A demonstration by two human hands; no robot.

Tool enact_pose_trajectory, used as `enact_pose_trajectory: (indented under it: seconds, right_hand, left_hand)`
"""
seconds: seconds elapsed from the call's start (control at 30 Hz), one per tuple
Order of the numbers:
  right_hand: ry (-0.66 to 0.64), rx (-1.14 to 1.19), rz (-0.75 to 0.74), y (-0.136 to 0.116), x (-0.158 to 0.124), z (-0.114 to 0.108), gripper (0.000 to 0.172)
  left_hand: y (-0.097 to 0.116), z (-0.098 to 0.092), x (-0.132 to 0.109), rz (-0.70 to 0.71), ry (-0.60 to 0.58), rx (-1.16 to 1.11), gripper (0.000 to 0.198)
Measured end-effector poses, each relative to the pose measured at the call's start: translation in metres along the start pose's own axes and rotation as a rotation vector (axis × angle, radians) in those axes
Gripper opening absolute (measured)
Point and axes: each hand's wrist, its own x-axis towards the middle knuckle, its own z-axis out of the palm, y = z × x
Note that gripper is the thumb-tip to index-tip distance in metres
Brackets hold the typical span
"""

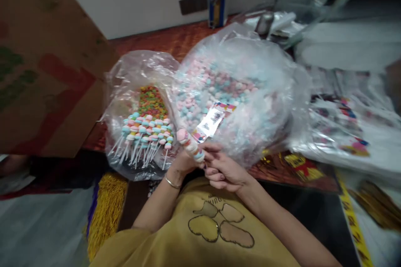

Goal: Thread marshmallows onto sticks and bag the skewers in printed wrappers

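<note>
A marshmallow skewer, stacked with pink, white, orange and blue pieces, is held in front of my chest with its pink tip pointing up and left. My left hand, with a bangle at the wrist, is closed around it from behind, its fingers partly hidden. My right hand pinches the skewer's lower end with bent fingers. Just beyond my hands lies a printed packet on a big clear bag of pastel marshmallows. To the left, several finished marshmallow sticks rest on another clear bag.
Orange and green small candies lie beyond the sticks. A cardboard box rises at the left. On the reddish table stands a blue box by the wall. Printed plastic packaging spreads at the right; a gold fringe hangs lower left.
</note>
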Motion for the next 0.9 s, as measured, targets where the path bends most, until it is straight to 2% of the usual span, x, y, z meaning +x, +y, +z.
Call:
enact_pose_trajectory:
  seconds: [0.07, 0.1, 0.17, 0.2, 0.27, 0.33, 0.37, 0.43, 0.5, 0.57, 0.63, 0.77, 0.9]
  right_hand:
    - [-0.070, 0.026, 0.041, 0.005, -0.007, 0.001, 0.052]
    - [-0.066, 0.038, 0.007, 0.008, -0.011, 0.001, 0.056]
    - [0.019, -0.025, -0.112, 0.013, -0.026, -0.002, 0.059]
    - [0.108, -0.125, -0.184, 0.015, -0.037, -0.005, 0.057]
    - [0.359, -0.458, -0.308, 0.021, -0.065, -0.017, 0.046]
    - [0.693, -0.836, -0.425, 0.026, -0.097, -0.036, 0.029]
    - [0.852, -0.964, -0.469, 0.028, -0.111, -0.048, 0.027]
    - [1.169, -1.110, -0.565, 0.032, -0.131, -0.073, 0.023]
    - [1.358, -1.181, -0.646, 0.033, -0.135, -0.094, 0.021]
    - [1.432, -1.242, -0.714, 0.031, -0.128, -0.107, 0.022]
    - [1.436, -1.306, -0.762, 0.027, -0.115, -0.113, 0.020]
    - [1.391, -1.332, -0.877, 0.020, -0.102, -0.116, 0.019]
    - [1.385, -1.193, -1.037, 0.023, -0.111, -0.122, 0.017]
  left_hand:
    - [0.000, 0.003, 0.001, 0.030, -0.174, -0.007, 0.041]
    - [-0.001, 0.007, 0.001, 0.067, -0.224, -0.008, 0.040]
    - [-0.003, 0.019, -0.002, 0.110, -0.213, -0.017, 0.036]
    - [-0.004, 0.024, -0.005, 0.114, -0.180, -0.016, 0.033]
    - [-0.004, 0.033, -0.011, 0.095, -0.106, 0.022, 0.029]
    - [-0.003, 0.040, -0.017, 0.063, -0.077, 0.151, 0.026]
    - [-0.002, 0.044, -0.020, 0.041, -0.085, 0.233, 0.026]
    - [-0.002, 0.053, -0.024, -0.023, -0.142, 0.369, 0.027]
    - [-0.004, 0.065, -0.026, -0.086, -0.208, 0.408, 0.030]
    - [-0.009, 0.076, -0.027, -0.135, -0.252, 0.401, 0.031]
    - [-0.013, 0.083, -0.027, -0.157, -0.264, 0.398, 0.032]
    - [-0.017, 0.081, -0.026, -0.155, -0.213, 0.403, 0.032]
    - [-0.015, 0.078, -0.024, -0.115, -0.155, 0.430, 0.031]
